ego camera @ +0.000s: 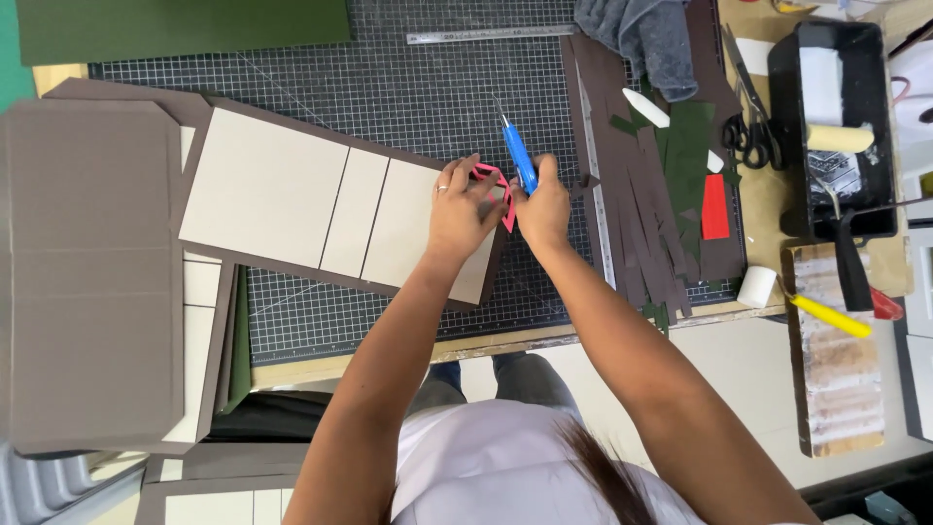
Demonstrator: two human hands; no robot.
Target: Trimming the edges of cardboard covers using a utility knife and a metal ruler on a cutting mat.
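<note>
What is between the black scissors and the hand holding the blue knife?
In the head view, dark brown paper strips and green scraps lie between the scissors and the right hand.

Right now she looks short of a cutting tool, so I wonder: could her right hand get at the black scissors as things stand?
Probably yes. The scissors lie uncovered on the table to the right of her right hand, with only flat paper strips between. But that hand holds a blue craft knife, which she would likely set down first.

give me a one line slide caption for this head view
Over a gridded cutting mat, the left hand steadies a red paper cutout while the right hand holds a blue craft knife.
</note>
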